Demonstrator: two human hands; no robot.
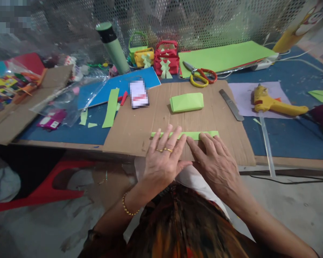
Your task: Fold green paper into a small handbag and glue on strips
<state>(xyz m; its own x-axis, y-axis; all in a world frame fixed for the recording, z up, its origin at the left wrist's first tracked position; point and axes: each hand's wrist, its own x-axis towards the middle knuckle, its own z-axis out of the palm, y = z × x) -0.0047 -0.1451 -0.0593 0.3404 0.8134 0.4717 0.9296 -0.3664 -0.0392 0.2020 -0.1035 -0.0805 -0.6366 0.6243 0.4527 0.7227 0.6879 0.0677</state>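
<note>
Over on the left of the bench (pixel 274 141), a clear bag of colourful bits (pixel 12 84) lies by a piece of brown cardboard (pixel 52 84), and a purple packet (pixel 52 119) sits to its right. Next comes a blue sheet (pixel 97 94), with a green flask (pixel 114 50) leaning at its far side and a loose green strip (pixel 111 107) nearer.

Into the middle now, where a white card (pixel 139 94), its face blurred, lies at the left far corner of the big cardboard sheet (pixel 134 132). Beyond it stand little yellow (pixel 144 57) and red bags (pixel 166 59) with pale bows. And here is the left hand (pixel 165 154), laid flat, fingers spread over the folded green strip (pixel 193 135) near the cardboard's near edge! The right hand (pixel 216 157) is there too, its fingertips on the strip's right part, the two hands side by side, palms down, neither gripping. Just beyond them rests a folded green packet (pixel 187 102).

Farther off, scissors (pixel 200 76) lie beside green sheets (pixel 226 55). On the right, a metal blade (pixel 231 105) slants over the cardboard, and a yellow glue gun (pixel 269 102) rests on lilac paper (pixel 239 93), its clear stick (pixel 266 143) pointing near.
</note>
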